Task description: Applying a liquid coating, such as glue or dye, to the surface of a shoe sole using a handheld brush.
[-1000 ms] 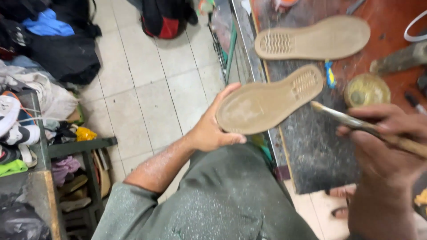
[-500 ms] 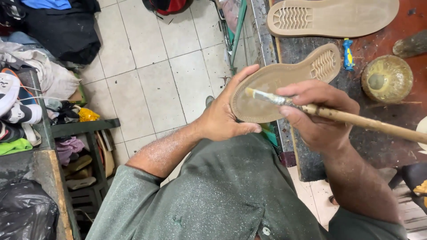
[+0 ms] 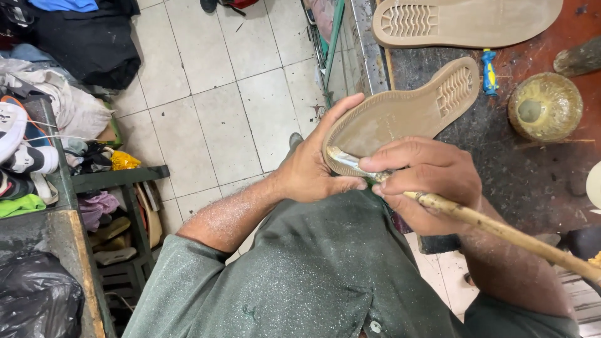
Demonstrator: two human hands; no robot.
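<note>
My left hand [image 3: 316,163] grips the heel end of a tan shoe sole [image 3: 407,112], holding it flat over the edge of the dark workbench. My right hand [image 3: 429,181] is closed around a long wooden-handled brush [image 3: 501,228]. Its bristle tip [image 3: 341,159] presses on the heel rim of the sole, right beside my left thumb. The sole's toe end shows a ribbed tread patch and points to the upper right.
A second tan sole [image 3: 466,22] lies on the bench at the top. A round glue-crusted tin [image 3: 544,106] and a small blue tool [image 3: 488,72] sit near it. At left stand a rack with shoes [image 3: 25,156], clothes and a black bag [image 3: 37,297]; tiled floor [image 3: 219,94] between.
My right hand has brought the brush from the right down onto the sole. The tip has slid from the sole's middle to its heel rim near my left thumb.
</note>
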